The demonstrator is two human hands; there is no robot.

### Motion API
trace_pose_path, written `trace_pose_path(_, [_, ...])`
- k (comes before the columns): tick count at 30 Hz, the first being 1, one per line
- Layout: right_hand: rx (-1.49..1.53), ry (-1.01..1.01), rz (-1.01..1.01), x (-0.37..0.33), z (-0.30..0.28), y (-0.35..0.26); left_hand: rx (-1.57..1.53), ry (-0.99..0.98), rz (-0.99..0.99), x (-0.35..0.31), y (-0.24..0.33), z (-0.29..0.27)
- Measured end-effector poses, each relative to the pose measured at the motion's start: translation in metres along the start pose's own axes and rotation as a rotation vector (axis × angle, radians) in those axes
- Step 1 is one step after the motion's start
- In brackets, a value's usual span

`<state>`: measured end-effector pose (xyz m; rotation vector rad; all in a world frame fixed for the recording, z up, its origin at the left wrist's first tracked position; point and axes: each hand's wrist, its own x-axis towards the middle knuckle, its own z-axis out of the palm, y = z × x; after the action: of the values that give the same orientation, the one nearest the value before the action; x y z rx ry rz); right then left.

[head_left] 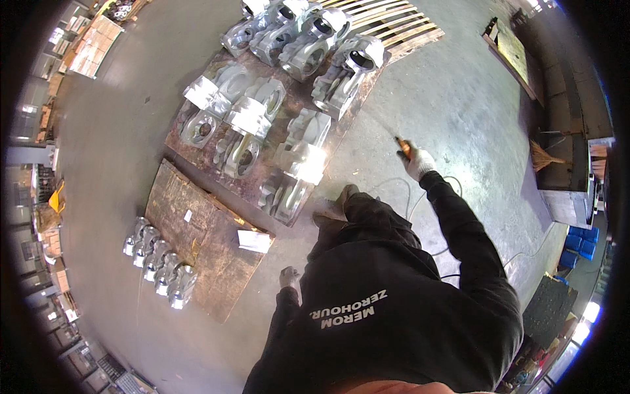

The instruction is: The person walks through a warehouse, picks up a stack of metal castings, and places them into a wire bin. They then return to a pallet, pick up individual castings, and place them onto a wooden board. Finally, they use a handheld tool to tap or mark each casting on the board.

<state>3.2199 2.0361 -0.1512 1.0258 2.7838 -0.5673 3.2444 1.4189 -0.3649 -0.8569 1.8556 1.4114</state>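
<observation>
Metal castings (289, 141), pale and silvery, are lying in rows on a flat brown pallet board (190, 148) on the concrete floor (446, 111). In the head view, the right hand (416, 161), gloved in white, is reaching out beside them and closing its fingers on a slim orange-tipped tool (401, 147). The left hand (287, 276) is hanging low by the hip; its fingers cannot be made out. Smaller shiny castings (161, 261) are sitting beside a second, mostly bare board (197, 236). Nothing shows how much work is done.

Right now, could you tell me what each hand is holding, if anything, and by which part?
The right hand, in a white glove, grips a slim orange-tipped tool by its lower end; what tool cannot be told. The left hand hangs low, apparently holding nothing.
</observation>
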Motion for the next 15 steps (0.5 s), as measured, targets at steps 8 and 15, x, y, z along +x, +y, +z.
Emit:
trace_pose_path(8, [-0.12, -0.092, -0.008, 0.001, -0.009, 0.011, -0.376, 0.002, 0.047, 0.063, 0.04, -0.017])
trace_pose_path(15, [-0.001, -0.067, 0.065, 0.046, 0.019, 0.043, -0.333, 0.085, 0.097, 0.022, 0.045, 0.029])
